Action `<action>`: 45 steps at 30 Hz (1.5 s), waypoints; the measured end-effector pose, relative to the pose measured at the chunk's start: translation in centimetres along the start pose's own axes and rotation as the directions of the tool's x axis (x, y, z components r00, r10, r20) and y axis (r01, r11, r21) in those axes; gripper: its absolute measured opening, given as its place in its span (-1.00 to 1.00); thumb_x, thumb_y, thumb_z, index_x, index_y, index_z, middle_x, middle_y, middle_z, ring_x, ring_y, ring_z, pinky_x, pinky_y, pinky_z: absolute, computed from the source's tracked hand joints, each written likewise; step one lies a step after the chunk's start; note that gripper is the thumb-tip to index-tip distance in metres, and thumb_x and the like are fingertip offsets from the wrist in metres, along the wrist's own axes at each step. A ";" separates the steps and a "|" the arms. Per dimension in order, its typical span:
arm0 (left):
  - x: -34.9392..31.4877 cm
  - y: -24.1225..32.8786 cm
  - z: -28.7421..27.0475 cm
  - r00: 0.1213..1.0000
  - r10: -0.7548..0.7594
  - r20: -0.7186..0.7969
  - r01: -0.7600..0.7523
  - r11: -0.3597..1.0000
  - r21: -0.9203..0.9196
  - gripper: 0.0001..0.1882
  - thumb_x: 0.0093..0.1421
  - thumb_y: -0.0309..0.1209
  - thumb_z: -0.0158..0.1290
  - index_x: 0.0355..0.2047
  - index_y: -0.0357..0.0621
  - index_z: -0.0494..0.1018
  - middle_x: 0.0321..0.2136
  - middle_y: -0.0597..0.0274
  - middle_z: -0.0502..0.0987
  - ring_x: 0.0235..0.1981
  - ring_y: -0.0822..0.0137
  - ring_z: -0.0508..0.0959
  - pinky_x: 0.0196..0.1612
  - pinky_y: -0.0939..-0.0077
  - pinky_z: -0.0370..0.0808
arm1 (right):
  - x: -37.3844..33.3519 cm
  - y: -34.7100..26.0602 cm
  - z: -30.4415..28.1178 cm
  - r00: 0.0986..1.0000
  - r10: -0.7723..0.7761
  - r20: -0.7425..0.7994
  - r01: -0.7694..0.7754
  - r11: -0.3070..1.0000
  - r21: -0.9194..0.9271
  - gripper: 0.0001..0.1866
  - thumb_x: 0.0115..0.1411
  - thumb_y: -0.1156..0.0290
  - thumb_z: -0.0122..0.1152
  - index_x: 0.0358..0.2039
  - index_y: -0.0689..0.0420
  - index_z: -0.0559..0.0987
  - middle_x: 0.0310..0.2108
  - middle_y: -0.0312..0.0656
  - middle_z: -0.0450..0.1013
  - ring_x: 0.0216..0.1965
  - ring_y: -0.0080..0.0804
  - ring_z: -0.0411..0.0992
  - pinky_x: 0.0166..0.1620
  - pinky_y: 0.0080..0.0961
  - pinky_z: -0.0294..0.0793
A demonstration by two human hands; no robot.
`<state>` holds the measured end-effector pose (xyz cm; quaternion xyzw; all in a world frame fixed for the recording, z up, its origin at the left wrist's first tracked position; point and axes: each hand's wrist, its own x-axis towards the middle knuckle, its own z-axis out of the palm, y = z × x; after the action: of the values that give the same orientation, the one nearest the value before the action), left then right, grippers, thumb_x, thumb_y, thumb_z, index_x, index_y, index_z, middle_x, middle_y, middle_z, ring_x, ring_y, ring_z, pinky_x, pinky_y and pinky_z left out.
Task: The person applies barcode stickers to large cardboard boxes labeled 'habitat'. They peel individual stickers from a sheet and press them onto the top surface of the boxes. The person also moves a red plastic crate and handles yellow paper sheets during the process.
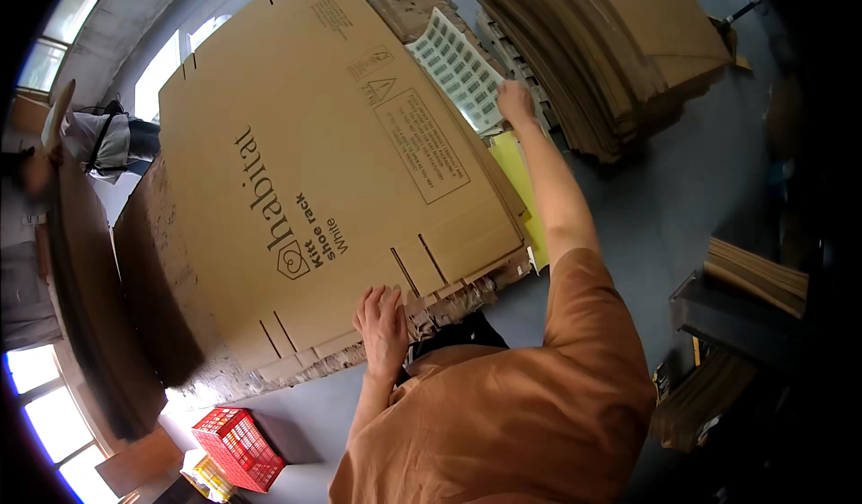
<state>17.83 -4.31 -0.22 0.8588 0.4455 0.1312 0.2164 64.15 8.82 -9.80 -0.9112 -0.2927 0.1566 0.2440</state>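
Note:
A stack of flat brown cardboard boxes (341, 172), with dark print on the top one, lies in front of me. My left hand (383, 324) rests on its near edge, fingers stretched over the board and holding nothing. Farther off, at the stack's right side, my right hand (514, 102) is closed at the edge of a pale label sheet (456, 71) covered in rows of small green-grey labels. The fingertips are partly hidden, so I cannot tell whether a single label is between them. Under my right forearm lies yellow sheet material (514, 165), beside the boxes.
A tall stack of folded cardboard (593, 46) stands at the far right. Worn brown board (404, 1) shows behind the boxes. A red plastic crate (238, 450) is on the floor at lower left. At far left is another person (112, 145). More cardboard (759, 275) lies at right.

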 end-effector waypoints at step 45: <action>-7.1 -17.3 -1.1 0.973 0.140 -0.185 -0.152 0.987 -0.050 -0.85 -0.06 -0.34 0.15 -0.53 -0.14 0.46 -0.37 0.18 0.45 -0.20 0.16 0.49 -0.20 0.28 0.49 | -38.6 -12.1 7.1 0.180 -0.922 0.342 0.906 0.291 0.307 -0.89 0.01 0.55 0.25 -0.43 0.19 0.49 -0.33 -0.14 0.44 -0.25 -0.10 0.40 -0.19 -0.23 0.38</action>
<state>1.07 -1.00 -7.97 0.8664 0.3944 0.2384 0.1920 25.52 -3.62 -3.71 -0.4843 -0.8220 0.1952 0.2272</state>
